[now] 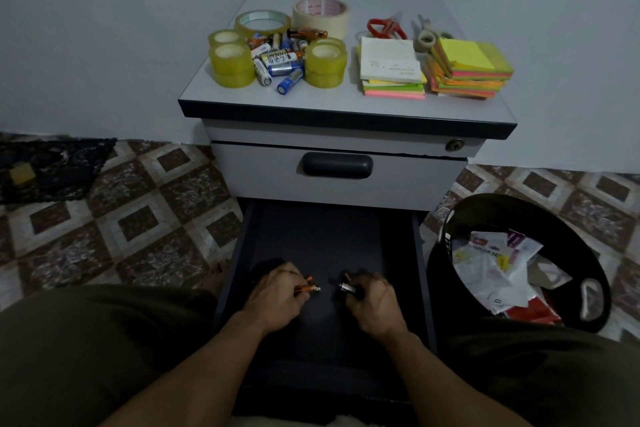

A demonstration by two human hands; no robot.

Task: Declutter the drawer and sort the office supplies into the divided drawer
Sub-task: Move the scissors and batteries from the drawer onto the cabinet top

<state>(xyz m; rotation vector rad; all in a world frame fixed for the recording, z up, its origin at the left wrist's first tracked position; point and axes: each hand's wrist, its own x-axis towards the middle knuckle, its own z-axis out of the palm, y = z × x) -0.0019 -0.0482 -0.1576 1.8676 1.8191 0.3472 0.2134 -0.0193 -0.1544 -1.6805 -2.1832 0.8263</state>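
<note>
A dark drawer (311, 236) is pulled open below the grey cabinet. Inside it, my left hand (277, 295) grips orange batteries (309, 287) and my right hand (372, 298) grips dark batteries (347, 286). On the cabinet top (346, 104) lie a pile of batteries (277, 59), several tape rolls (230, 62), two pairs of scissors (386, 27) and stacks of sticky notes (471, 68).
A black bin (519, 263) with paper and plastic scraps stands on the tiled floor to the right of the drawer. The upper drawer (337, 166) is closed. My knees flank the open drawer. A dark cloth (52, 166) lies at left.
</note>
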